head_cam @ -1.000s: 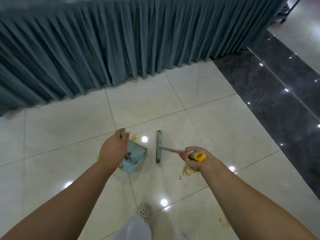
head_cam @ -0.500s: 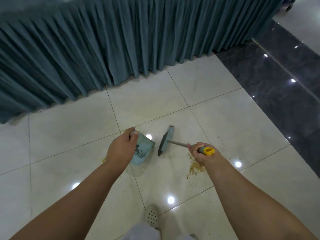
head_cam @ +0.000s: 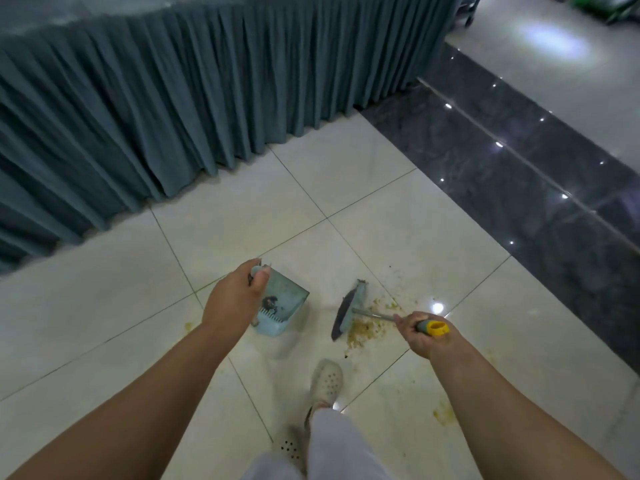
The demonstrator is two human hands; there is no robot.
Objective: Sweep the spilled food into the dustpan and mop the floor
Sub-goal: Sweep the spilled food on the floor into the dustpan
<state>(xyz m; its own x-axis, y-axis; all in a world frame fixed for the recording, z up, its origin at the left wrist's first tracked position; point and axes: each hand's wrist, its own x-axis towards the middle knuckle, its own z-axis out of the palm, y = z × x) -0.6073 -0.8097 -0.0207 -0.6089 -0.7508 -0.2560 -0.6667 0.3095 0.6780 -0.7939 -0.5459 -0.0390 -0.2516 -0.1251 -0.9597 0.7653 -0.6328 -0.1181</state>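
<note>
My left hand (head_cam: pixel 233 299) grips the top of the handle of a pale blue dustpan (head_cam: pixel 282 308), whose pan stands on the white tiles below the hand. My right hand (head_cam: pixel 420 332) grips the yellow-capped handle of a broom (head_cam: pixel 349 311). The broom's blue head sits tilted on the floor right of the dustpan, apart from it. Yellow-brown spilled food (head_cam: pixel 363 332) lies by the broom head, between it and my right hand, with more crumbs (head_cam: pixel 389 303) just beyond. Small smears (head_cam: pixel 443 415) lie nearer me on the right and one spot (head_cam: pixel 188 326) left of the dustpan.
A long table with a pleated teal skirt (head_cam: pixel 173 116) runs across the far side down to the floor. A dark marble strip (head_cam: pixel 519 174) borders the tiles on the right. My white perforated shoes (head_cam: pixel 327 379) and white trouser legs stand just below the broom.
The broom head has swung right and tilted, now past the spill. The dustpan has shifted slightly right with my left hand. One foot has stepped forward.
</note>
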